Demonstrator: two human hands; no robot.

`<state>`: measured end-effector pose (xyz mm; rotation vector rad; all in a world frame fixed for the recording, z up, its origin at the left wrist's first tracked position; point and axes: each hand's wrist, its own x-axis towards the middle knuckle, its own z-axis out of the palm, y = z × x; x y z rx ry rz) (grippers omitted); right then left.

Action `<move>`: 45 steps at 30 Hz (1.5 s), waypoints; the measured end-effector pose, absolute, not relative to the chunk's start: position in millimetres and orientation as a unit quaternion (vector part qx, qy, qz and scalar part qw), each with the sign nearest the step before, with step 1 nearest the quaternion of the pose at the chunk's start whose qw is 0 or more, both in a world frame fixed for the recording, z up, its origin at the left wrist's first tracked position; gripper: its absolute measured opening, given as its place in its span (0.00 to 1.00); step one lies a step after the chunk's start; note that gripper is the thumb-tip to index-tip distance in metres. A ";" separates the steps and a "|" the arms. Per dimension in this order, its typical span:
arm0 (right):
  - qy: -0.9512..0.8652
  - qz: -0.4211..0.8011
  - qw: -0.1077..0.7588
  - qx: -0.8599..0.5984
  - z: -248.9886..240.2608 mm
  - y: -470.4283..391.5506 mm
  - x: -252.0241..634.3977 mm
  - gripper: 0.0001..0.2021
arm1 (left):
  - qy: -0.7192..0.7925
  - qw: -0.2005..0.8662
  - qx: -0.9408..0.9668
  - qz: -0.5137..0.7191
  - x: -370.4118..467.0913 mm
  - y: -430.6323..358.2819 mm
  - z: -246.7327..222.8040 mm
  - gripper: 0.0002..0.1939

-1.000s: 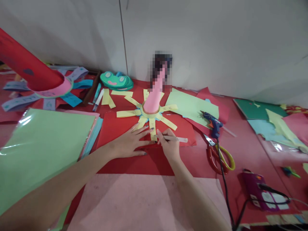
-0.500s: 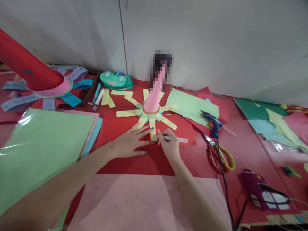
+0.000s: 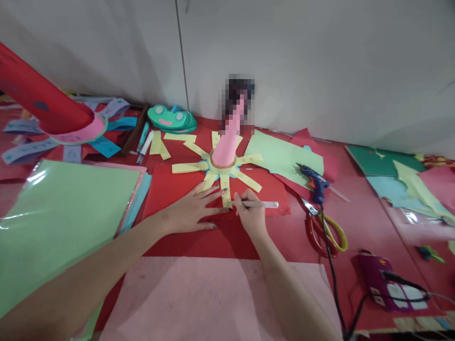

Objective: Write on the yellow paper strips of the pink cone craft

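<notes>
Through the head camera I see a pink cone (image 3: pixel 227 148) with yellow strips (image 3: pixel 225 183) fanned around its base. In front of the cone and to its left, the left hand (image 3: pixel 188 210) lies flat, fingers apart, fingertips touching the front strip. In front and to the cone's right, I have the right hand (image 3: pixel 251 215) with fingers clamped on a pen (image 3: pixel 265 204), near that strip's outer end. Right of the cone lie a glue gun (image 3: pixel 319 187) and scissors (image 3: pixel 322 237).

In mid-frame, a cone (image 3: pixel 225 154) is ringed by strips (image 3: pixel 250 181); right of centre, a glue gun (image 3: pixel 319 188) is laid partly on paper (image 3: pixel 280 154), above scissors (image 3: pixel 310 231).
</notes>
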<state>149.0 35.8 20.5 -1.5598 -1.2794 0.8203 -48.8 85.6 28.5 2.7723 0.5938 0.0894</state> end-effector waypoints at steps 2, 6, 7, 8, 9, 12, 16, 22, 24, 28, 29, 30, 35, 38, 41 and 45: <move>-0.522 0.328 0.462 -0.638 20.0 35.9 149.2 0.19 | 0.207 0.147 0.967 0.023 -48.6 85.7 28.8 0.25; -0.525 0.324 0.462 -0.637 19.2 35.7 149.9 0.17 | 0.204 0.143 0.968 0.021 -48.4 85.9 29.3 0.25; -0.526 0.325 0.461 -0.637 19.2 35.7 150.1 0.17 | 0.202 0.143 0.969 0.023 -48.4 85.9 29.4 0.25; -0.528 0.327 0.459 -0.636 19.3 35.7 150.3 0.17 | 0.201 0.143 0.969 0.025 -48.4 85.9 29.4 0.25; -0.529 0.328 0.458 -0.635 19.5 35.8 150.5 0.17 | 0.200 0.143 0.969 0.027 -48.4 85.9 29.4 0.26; -0.528 0.331 0.457 -0.635 20.1 36.3 150.7 0.17 | 0.202 0.142 0.969 0.028 -48.6 85.9 29.2 0.26; -0.526 0.330 0.460 -0.634 20.5 37.1 150.4 0.17 | 0.201 0.138 0.970 0.019 -49.0 85.9 28.5 0.26; -0.527 0.320 0.465 -0.635 20.3 37.5 150.4 0.16 | 0.200 0.137 0.970 0.020 -49.1 86.3 28.0 0.26; -0.528 0.318 0.463 -0.637 19.9 37.8 150.5 0.16 | 0.199 0.137 0.970 0.020 -48.9 86.4 28.1 0.26; -0.531 0.321 0.464 -0.633 19.1 38.1 150.8 0.16 | 0.202 0.139 0.969 0.019 -48.8 86.5 28.0 0.26; -0.531 0.321 0.465 -0.631 19.1 38.1 150.9 0.16 | 0.203 0.139 0.969 0.020 -48.9 86.5 27.8 0.26; -0.531 0.321 0.466 -0.630 19.2 38.1 150.9 0.16 | 0.203 0.139 0.969 0.022 -49.1 86.4 27.5 0.26; -0.535 0.319 0.467 -0.628 19.9 38.5 151.3 0.16 | 0.200 0.138 0.970 0.025 -49.2 86.0 27.6 0.26; -0.534 0.321 0.462 -0.631 20.2 38.8 151.7 0.16 | 0.199 0.136 0.970 0.020 -48.7 85.9 28.5 0.26; -0.536 0.319 0.460 -0.632 20.9 38.9 151.8 0.16 | 0.198 0.134 0.971 0.016 -48.6 86.2 28.6 0.26; -0.538 0.317 0.461 -0.630 21.7 38.5 151.5 0.16 | 0.198 0.134 0.971 0.016 -48.8 86.4 28.1 0.26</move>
